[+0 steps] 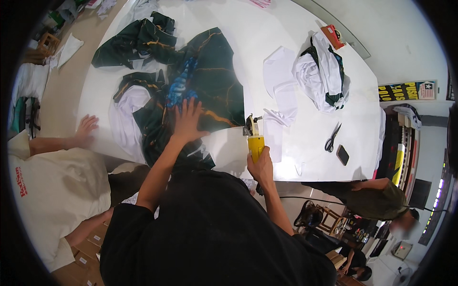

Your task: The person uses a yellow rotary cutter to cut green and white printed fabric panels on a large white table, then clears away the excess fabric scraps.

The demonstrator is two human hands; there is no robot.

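Note:
My left hand (187, 125) lies spread on dark green fabric (214, 81) with orange veins and a blue printed patch. My right hand (260, 167) grips a yellow electric cloth cutter (255, 144), whose metal head sits at the fabric's lower right edge. White fabric with dark green trim (129, 107) lies left of my left hand. Pale cut pieces (279, 71) lie right of the green fabric, partly behind the cutter.
On the white table (353, 133) are another fabric bundle (322, 71), black scissors (333, 138), a phone (342, 155), a tape dispenser (333, 37) and more green fabric (133, 43). A person in cream (62, 190) stands left, another in olive (377, 202) right. A cord (305, 198) runs rightward.

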